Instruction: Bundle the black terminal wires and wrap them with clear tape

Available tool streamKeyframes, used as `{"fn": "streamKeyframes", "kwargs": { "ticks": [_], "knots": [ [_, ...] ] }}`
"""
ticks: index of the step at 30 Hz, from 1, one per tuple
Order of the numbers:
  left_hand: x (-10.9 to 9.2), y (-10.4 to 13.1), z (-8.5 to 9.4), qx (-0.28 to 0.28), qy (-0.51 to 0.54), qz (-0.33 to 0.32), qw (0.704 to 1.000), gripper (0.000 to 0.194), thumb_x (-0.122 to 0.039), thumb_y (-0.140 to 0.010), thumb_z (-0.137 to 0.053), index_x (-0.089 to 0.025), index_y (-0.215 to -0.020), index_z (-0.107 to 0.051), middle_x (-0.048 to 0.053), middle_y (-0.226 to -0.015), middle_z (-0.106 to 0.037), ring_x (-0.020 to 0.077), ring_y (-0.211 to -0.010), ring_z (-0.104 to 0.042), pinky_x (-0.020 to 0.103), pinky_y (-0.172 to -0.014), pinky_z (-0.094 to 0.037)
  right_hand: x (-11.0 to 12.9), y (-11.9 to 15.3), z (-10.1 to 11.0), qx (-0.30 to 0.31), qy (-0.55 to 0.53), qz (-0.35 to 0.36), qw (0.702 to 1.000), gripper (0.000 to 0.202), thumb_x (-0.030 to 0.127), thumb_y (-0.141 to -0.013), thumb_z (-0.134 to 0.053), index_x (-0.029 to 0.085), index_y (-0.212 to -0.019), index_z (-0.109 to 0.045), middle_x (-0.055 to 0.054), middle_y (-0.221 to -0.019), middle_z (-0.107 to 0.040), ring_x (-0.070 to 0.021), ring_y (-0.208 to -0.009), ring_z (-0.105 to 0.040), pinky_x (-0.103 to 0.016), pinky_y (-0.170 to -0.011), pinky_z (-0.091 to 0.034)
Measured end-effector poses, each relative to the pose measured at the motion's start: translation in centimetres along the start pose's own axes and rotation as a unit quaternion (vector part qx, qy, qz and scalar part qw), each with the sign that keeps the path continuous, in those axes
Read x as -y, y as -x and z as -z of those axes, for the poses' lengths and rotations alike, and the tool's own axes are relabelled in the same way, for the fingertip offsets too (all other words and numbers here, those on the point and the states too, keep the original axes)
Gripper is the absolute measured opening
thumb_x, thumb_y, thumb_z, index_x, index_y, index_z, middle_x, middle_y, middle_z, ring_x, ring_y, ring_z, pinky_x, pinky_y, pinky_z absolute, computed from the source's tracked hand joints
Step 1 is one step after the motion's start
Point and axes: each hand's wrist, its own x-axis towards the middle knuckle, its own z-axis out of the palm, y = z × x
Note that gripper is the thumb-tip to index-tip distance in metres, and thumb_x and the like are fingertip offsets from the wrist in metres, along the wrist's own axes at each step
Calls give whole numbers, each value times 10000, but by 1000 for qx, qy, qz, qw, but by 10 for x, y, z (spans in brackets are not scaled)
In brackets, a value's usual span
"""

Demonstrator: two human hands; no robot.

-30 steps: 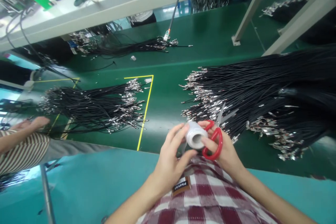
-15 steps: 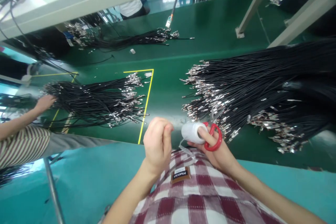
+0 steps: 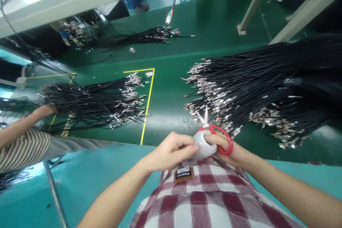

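A roll of whitish clear plastic film sits at my waist between both hands. My right hand grips it with a finger in its core, and also carries red-handled scissors, blades parted and pointing away from me. My left hand is closed, thumb and fingers pinched at the roll's left side. A short strip of film hangs below the roll. Just beyond the scissors lies a large bundle of black cables with metal connector ends.
On the green table, another black cable bundle lies left, beside yellow tape lines. A co-worker's hand touches its far end. More cables lie behind. A raised shelf edge crosses above, and a cable end hangs down.
My left hand has come down and right from a raised closed pose to the roll. The roll has turned and shifted slightly right, and the scissors' blades now show clearly.
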Motion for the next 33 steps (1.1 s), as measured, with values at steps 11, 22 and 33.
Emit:
{"fn": "streamKeyframes", "kwargs": {
  "ticks": [11,22,33],
  "knots": [
    [20,-13,4,-70,144,80,984,490,-577,-850,-600,-144,-634,-522,-34,-493,-464,69,-425,-389,210,-451,-280,0,-19,12,-7,-55,-91,994,423,556,-768,-694,138,-814,-649,-51,-699,-637,-127,-560,-542,-178,-430,-439],
    [6,-10,10,-232,-132,-71,961,278,-389,-958,-506,-169,-937,-674,67,-918,-633,173,-872,-565,280,-790,-438,3,-36,17,-54,-78,-141,985,293,437,-871,-584,152,-809,-607,-26,-624,-593,-137,-520,-536,-191,-406,-428],
    [35,-34,-6,-213,60,42,974,437,-475,-785,-707,-127,-1048,-674,112,-1058,-707,228,-945,-630,309,-843,-481,13,-51,12,-59,-49,-118,990,556,696,-906,-484,162,-874,-639,-15,-582,-606,-118,-460,-539,-167,-367,-420]
  ]
}}
